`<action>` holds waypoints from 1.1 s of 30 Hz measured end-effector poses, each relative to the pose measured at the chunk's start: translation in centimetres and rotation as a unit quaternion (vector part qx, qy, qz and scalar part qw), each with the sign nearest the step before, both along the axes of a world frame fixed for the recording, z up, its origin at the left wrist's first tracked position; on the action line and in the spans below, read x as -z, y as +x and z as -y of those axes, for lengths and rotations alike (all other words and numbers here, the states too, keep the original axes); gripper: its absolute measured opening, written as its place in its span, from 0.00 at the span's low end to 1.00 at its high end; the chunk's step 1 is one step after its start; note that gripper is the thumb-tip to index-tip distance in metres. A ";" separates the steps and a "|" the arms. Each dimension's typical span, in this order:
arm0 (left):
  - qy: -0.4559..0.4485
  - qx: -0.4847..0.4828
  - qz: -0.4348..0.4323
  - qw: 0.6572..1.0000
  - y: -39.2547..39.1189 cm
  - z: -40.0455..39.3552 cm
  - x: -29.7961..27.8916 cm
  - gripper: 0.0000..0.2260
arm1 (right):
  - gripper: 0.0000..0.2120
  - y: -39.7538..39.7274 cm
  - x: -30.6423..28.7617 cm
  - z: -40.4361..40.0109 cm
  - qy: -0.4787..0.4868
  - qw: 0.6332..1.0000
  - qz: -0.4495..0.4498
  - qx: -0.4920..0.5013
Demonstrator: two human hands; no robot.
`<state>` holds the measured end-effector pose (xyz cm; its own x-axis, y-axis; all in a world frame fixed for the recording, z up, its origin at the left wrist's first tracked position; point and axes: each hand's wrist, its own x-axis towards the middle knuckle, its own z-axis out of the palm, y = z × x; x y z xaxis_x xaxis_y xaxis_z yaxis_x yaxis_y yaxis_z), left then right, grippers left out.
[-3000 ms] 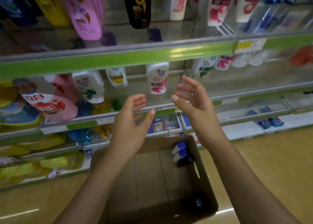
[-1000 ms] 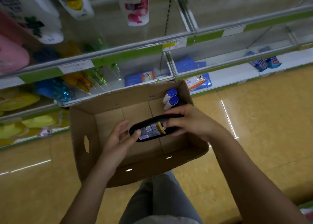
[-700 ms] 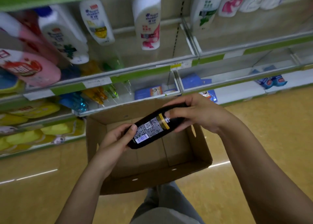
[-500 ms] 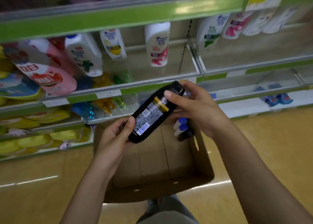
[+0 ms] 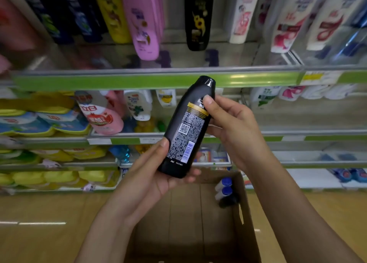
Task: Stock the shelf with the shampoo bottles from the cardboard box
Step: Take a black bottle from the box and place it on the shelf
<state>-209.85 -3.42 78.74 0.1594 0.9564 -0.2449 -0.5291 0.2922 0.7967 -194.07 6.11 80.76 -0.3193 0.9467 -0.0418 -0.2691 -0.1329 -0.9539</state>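
Black bottle [image 5: 187,129] held up in both hands over the open box [image 5: 198,219], in front of the green shelf edge [image 5: 119,82], cap tilted up and to the right, back label with barcode facing the camera. Left hand [image 5: 153,175] cupped under the base, thumb pressed on the lower left side, fingers [image 5: 193,173] curled beneath. Right hand [image 5: 232,127] gripping the upper part from the right, thumb across the gold band, other fingers wrapped behind, hidden. Three more bottles [image 5: 225,190] lying in the box's far right corner, two with blue caps. Another black bottle standing on the upper shelf.
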 end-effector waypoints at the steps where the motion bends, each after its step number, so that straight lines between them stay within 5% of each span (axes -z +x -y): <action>1: 0.012 -0.019 -0.023 0.999 -0.1 0.1 -0.5 0.21 | 0.12 -0.4 -0.5 0.1 0.005 1.000 0.007 -0.003; 5: 0.055 -0.091 -0.149 0.983 -0.5 0.0 -2.0 0.17 | 0.14 -2.0 -2.2 0.5 0.024 0.998 0.047 -0.022; 12: 0.151 -0.133 -0.378 0.904 -1.7 0.8 -3.8 0.21 | 0.16 -5.0 -4.0 1.5 0.031 0.997 0.043 -0.048; 14: 0.134 -0.126 -0.367 0.912 -2.7 1.0 -4.0 0.23 | 0.16 -5.6 -4.3 1.6 0.044 0.997 0.025 -0.054; 17: 0.058 -0.089 -0.150 0.983 -4.8 1.1 -4.2 0.25 | 0.17 -6.0 -4.8 1.6 0.055 0.995 -0.016 -0.079; 19: 0.049 -0.048 -0.091 0.993 -5.7 1.1 -4.5 0.21 | 0.16 -6.2 -5.0 1.7 0.052 0.993 -0.044 -0.097; 24: 0.081 -0.098 -0.251 0.960 -5.3 0.7 -4.3 0.19 | 0.09 -6.3 -4.8 1.3 0.061 0.994 -0.039 -0.076; 33: 0.080 -0.141 -0.311 0.936 -3.2 -1.4 -3.6 0.24 | 0.15 -4.7 -4.5 0.3 0.086 0.995 0.025 -0.038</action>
